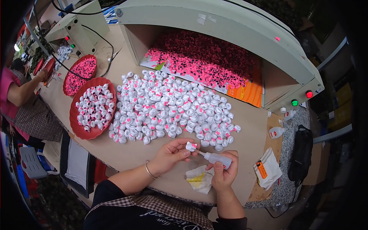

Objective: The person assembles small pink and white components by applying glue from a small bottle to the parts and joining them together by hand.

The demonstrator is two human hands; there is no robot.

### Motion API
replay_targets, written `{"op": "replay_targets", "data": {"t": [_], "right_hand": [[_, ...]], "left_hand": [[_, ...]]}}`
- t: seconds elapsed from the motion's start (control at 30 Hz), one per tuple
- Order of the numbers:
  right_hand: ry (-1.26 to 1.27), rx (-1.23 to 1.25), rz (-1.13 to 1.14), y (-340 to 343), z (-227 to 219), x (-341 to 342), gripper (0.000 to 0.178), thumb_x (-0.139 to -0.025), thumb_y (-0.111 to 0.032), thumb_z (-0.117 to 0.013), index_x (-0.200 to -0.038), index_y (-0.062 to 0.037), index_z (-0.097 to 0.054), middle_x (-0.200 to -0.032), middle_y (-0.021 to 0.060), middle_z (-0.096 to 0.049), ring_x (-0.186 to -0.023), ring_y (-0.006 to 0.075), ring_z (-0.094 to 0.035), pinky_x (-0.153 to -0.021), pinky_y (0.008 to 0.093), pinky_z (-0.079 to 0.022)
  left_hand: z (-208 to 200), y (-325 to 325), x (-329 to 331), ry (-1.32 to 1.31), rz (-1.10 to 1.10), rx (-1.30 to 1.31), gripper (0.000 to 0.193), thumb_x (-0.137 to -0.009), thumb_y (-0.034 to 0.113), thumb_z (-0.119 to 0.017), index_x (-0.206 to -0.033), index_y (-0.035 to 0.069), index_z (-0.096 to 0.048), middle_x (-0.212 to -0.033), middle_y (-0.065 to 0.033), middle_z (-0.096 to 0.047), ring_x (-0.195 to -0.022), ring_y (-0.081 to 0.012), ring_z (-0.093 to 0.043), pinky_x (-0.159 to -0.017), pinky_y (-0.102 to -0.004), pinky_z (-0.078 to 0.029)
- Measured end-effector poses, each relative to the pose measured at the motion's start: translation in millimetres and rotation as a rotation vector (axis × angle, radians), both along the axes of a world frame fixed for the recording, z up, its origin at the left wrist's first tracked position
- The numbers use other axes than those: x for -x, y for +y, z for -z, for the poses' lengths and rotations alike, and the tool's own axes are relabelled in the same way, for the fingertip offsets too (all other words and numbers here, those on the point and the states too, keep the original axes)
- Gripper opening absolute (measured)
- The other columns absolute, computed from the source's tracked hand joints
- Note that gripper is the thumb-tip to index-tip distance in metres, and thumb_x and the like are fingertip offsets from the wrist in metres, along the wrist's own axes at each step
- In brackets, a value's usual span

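Note:
Between its thumb and fingers my left hand point(168, 156) pinches a small white figurine head point(190, 146) with a pink piece on it. My right hand point(226, 172) is closed round a translucent squeeze bottle point(217, 160), whose thin nozzle points at the figurine head and seems to touch it. Just beyond my hands spreads a large pile of similar white heads point(165, 105), many with pink pieces. A white cloth with a yellow patch point(199, 179) lies on the table below my hands.
A red bowl point(73, 122) of white pieces and another red bowl point(68, 85) of pink pieces stand left. Behind is a grey-green cabinet point(214, 23) holding many pink pieces. Right lie small bottles point(276, 132), a folded cloth point(267, 168) and a black pouch point(301, 153). A co-worker point(27, 96) sits far left.

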State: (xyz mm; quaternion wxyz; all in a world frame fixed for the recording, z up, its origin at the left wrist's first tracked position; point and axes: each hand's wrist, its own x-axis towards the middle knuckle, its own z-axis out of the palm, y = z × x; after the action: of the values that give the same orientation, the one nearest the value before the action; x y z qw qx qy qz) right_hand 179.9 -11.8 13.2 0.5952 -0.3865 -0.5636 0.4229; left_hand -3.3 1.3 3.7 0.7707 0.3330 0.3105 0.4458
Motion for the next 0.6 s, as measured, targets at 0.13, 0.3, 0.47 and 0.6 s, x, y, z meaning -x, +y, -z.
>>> {"op": "replay_targets", "data": {"t": [0.13, 0.3, 0.47, 0.6], "right_hand": [[-0.02, -0.02, 0.026, 0.4, 0.3, -0.8, 0.022, -0.08, -0.009, -0.052, -0.094, 0.003, -0.039, -0.089, 0.0114, -0.037, -0.061, 0.0154, -0.053, -0.048, 0.0241, -0.049], [-0.084, -0.039, 0.059, 0.2, -0.9, -1.0, 0.023, -0.081, -0.013, -0.05, -0.093, 0.0026, -0.039, -0.089, 0.0106, -0.036, -0.062, 0.0148, -0.052, -0.046, 0.0237, -0.049], [-0.173, -0.047, 0.045, -1.8, -0.5, -3.2, 0.023, -0.083, -0.016, -0.048, -0.092, 0.002, -0.037, -0.089, 0.0096, -0.035, -0.06, 0.0142, -0.052, -0.045, 0.0231, -0.048], [-0.077, -0.012, 0.015, -3.0, -0.1, -1.6, 0.023, -0.081, -0.014, -0.05, -0.093, 0.0025, -0.038, -0.089, 0.0104, -0.036, -0.062, 0.0148, -0.053, -0.047, 0.0239, -0.049]], "left_hand": [[-0.9, 0.2, 0.3, 0.003, -0.006, -0.002, 0.031, -0.084, 0.011, -0.049, -0.114, 0.008, -0.043, -0.114, -0.0054, -0.05, -0.095, -0.013, -0.053, -0.074, -0.0227, -0.044], [2.2, -0.5, 0.6, -0.025, -0.028, -0.004, 0.032, -0.083, 0.01, -0.05, -0.114, 0.009, -0.043, -0.114, -0.0056, -0.05, -0.096, -0.0132, -0.053, -0.074, -0.023, -0.044], [2.6, -0.5, -0.8, -0.036, -0.059, -0.034, 0.033, -0.082, 0.007, -0.05, -0.115, 0.008, -0.043, -0.112, -0.005, -0.051, -0.096, -0.0137, -0.052, -0.074, -0.0231, -0.044], [3.9, -1.2, -1.9, 0.008, -0.065, -0.046, 0.033, -0.083, 0.006, -0.049, -0.115, 0.008, -0.042, -0.11, -0.0044, -0.051, -0.096, -0.0138, -0.052, -0.073, -0.0234, -0.045]]}}
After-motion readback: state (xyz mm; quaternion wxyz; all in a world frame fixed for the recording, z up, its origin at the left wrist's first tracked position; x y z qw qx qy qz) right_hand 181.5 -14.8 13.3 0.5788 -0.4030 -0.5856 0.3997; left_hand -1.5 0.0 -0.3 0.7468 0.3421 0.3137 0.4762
